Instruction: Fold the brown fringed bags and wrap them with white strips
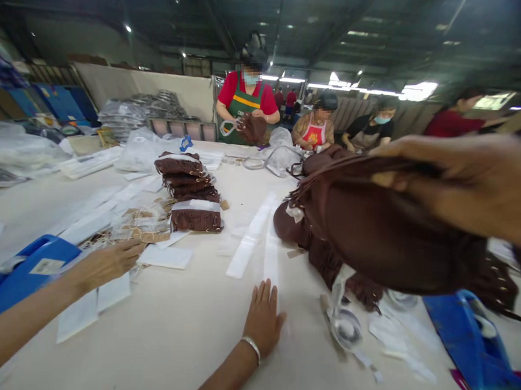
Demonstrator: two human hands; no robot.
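Observation:
My left hand (262,318), with a silver bracelet at the wrist, lies palm down on the pale table, fingers stretched. Its fingertips are at the near end of a white paper strip (271,258). Large and blurred at the right, my right hand (470,187) grips a dark brown soft bag (389,235) by its upper edge, above the table. Thin cords hang along the bag's left side. Beneath and behind it are more brown bags (292,225), partly hidden. A second white strip (249,242) lies left of the first.
Another person's hand (111,262) reaches in from the left, over tags with strings (143,221). Brown bags (196,214) with white bands are stacked mid-table. Blue tape dispensers (32,265) stand left and right (469,335); a clear tape roll (347,329) lies nearby. Co-workers (251,102) work across the table.

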